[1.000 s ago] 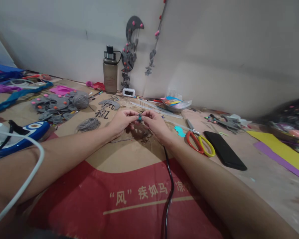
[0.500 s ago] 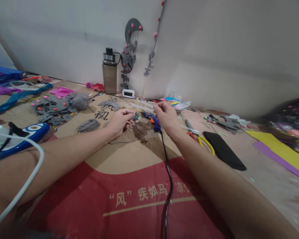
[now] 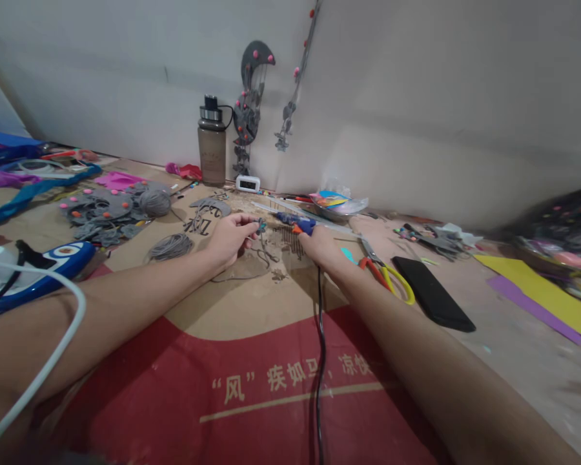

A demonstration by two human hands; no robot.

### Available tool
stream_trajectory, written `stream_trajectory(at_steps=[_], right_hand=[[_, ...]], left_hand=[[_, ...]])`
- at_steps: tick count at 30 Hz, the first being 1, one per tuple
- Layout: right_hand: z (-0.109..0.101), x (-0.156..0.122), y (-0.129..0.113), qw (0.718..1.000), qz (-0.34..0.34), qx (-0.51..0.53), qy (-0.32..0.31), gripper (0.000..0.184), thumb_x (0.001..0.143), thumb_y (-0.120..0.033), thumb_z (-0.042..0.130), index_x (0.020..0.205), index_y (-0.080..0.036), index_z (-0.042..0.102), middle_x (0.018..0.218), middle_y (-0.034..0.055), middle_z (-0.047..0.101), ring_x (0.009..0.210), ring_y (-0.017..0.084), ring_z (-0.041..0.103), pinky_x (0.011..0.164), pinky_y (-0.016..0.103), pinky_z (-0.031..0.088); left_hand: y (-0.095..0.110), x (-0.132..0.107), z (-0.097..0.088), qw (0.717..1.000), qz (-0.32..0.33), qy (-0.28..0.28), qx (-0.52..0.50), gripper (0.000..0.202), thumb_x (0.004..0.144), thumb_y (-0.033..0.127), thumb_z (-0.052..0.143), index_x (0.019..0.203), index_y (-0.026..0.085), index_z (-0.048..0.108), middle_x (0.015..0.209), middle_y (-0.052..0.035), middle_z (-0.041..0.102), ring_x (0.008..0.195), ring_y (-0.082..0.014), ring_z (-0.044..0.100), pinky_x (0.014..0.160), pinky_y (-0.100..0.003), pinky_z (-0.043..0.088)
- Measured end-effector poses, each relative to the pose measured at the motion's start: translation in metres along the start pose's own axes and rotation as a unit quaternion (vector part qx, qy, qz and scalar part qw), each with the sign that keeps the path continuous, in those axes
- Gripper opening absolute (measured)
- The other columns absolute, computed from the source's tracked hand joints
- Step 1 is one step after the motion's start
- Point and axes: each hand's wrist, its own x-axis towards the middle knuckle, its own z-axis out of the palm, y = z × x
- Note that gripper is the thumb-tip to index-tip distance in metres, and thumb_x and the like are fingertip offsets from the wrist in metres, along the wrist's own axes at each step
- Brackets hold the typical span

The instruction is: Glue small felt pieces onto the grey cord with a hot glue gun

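My left hand [image 3: 230, 236] pinches a small grey felt piece with a teal bead [image 3: 261, 225] just above the cardboard. My right hand [image 3: 318, 245] is closed around the handle of a blue glue gun [image 3: 297, 223]; its nozzle points left toward the felt piece. The gun's black cord [image 3: 319, 336] runs back toward me over the red printed cardboard sheet [image 3: 252, 381]. A grey thread trails from the piece onto the cardboard.
Scissors with red and yellow handles [image 3: 386, 272] and a black phone [image 3: 432, 292] lie right of my right hand. Grey yarn [image 3: 170, 245], grey felt cutouts [image 3: 104, 210], a water bottle [image 3: 210, 150], a small clock [image 3: 248, 183] and a hanging felt mobile [image 3: 249, 103] stand left and behind.
My right hand left the felt piece, reached to the glue gun and now grips it lower on the cardboard. My left hand keeps hold of the piece.
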Motion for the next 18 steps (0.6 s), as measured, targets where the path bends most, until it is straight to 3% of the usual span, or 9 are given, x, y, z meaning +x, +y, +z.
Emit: stream_trajectory(at_steps=[3,8,12,18], right_hand=[[-0.001,-0.003,-0.011,0.989,0.020,0.143,0.036,0.019,0.070,-0.031,0.048,0.081,-0.018,0.056,0.074,0.0047,0.060,0.065,0.017,0.056,0.056,0.027,0.042],[0.004,-0.015,-0.027,0.929,0.022,0.368,0.027,0.028,0.060,-0.023,0.053,0.087,-0.021,0.046,0.085,-0.0011,0.054,0.064,0.010,0.051,0.054,0.022,0.046],[0.005,-0.014,-0.026,0.904,0.012,0.425,0.034,0.033,0.058,-0.017,0.056,0.087,-0.024,0.039,0.078,-0.0043,0.053,0.058,0.009,0.051,0.050,0.023,0.047],[0.004,-0.007,-0.016,0.910,0.070,0.407,-0.043,0.018,0.064,-0.016,0.053,0.077,-0.021,0.043,0.053,-0.0054,0.046,0.043,0.008,0.043,0.037,0.019,0.035]], left_hand=[[0.002,0.000,0.000,1.000,-0.001,0.009,-0.011,0.007,0.073,0.012,0.060,0.080,0.013,0.058,0.052,0.0019,0.056,0.034,-0.0044,0.042,0.033,-0.016,0.026],[0.000,0.004,-0.004,0.999,0.003,0.021,-0.038,0.005,0.074,0.012,0.060,0.078,0.013,0.059,0.051,0.0028,0.054,0.035,-0.0038,0.041,0.034,-0.015,0.028],[-0.002,0.007,-0.007,0.998,0.020,0.038,-0.044,0.007,0.071,0.014,0.065,0.076,0.014,0.059,0.051,0.0028,0.054,0.037,-0.0039,0.042,0.035,-0.015,0.028],[0.000,0.004,-0.005,0.999,0.014,0.046,-0.026,0.008,0.072,0.014,0.063,0.079,0.014,0.058,0.051,0.0042,0.053,0.035,-0.0039,0.040,0.034,-0.016,0.027]])
